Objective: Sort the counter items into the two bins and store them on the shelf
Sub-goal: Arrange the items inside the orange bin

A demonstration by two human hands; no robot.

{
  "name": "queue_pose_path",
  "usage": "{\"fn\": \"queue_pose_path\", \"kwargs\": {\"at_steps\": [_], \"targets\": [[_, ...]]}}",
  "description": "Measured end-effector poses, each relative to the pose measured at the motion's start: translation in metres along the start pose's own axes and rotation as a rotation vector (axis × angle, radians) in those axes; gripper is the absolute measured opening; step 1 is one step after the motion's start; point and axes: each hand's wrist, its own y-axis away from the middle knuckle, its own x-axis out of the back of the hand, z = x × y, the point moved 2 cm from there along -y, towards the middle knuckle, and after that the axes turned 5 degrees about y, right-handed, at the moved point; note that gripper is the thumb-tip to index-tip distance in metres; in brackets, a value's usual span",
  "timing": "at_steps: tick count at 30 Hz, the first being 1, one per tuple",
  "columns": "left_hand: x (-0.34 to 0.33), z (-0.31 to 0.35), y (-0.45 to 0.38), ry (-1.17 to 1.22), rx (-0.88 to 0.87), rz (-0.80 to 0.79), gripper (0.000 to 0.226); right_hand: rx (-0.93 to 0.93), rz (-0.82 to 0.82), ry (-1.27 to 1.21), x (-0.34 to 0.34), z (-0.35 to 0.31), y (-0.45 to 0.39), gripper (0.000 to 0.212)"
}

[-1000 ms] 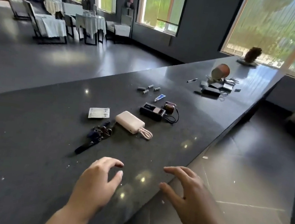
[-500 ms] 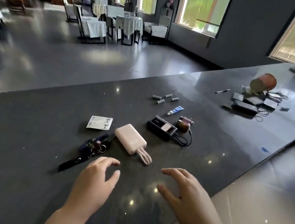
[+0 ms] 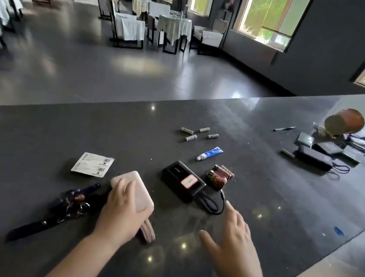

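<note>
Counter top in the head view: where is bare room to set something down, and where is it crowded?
Bare patches on the dark stone counter: the broad stretch left of the white paper packet, and the near edge between the right hand and the small blue mark. Crowded: around the pink rectangular power bank under the left hand, and the far-right clutter by the tipped brown jar.

A pale pink power bank point(image 3: 139, 191) lies flat on the dark counter point(image 3: 37, 129), its looped cable point(image 3: 147, 232) trailing nearward.
</note>
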Motion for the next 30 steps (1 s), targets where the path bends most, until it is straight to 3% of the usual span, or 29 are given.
{"fn": "queue_pose_path", "kwargs": {"at_steps": [4,9,15,19,23,27,30], "targets": [[-0.030,0.005,-0.011,-0.069,0.090,0.088,0.106,0.035,-0.057,0.002,-0.021,0.013,-0.050,0.105],[-0.044,0.003,-0.021,-0.074,0.226,0.288,0.097,0.263,-0.113,0.018,-0.049,0.015,-0.101,0.102],[-0.038,0.002,-0.034,-0.013,0.391,0.275,0.096,0.474,-0.064,0.053,-0.065,-0.003,-0.136,0.095],[-0.035,0.003,-0.022,-0.046,0.335,0.225,0.093,0.485,-0.051,0.082,-0.071,-0.007,-0.150,0.099],[-0.042,0.005,-0.001,-0.121,0.310,0.340,0.090,0.453,-0.018,0.151,-0.073,-0.010,-0.159,0.099],[-0.051,0.008,0.007,-0.305,0.353,0.401,0.089,0.427,-0.027,0.105,-0.074,-0.012,-0.162,0.088],[-0.054,0.009,0.011,-0.302,0.384,0.437,0.087,0.420,-0.055,0.048,-0.074,-0.011,-0.160,0.089]]}}
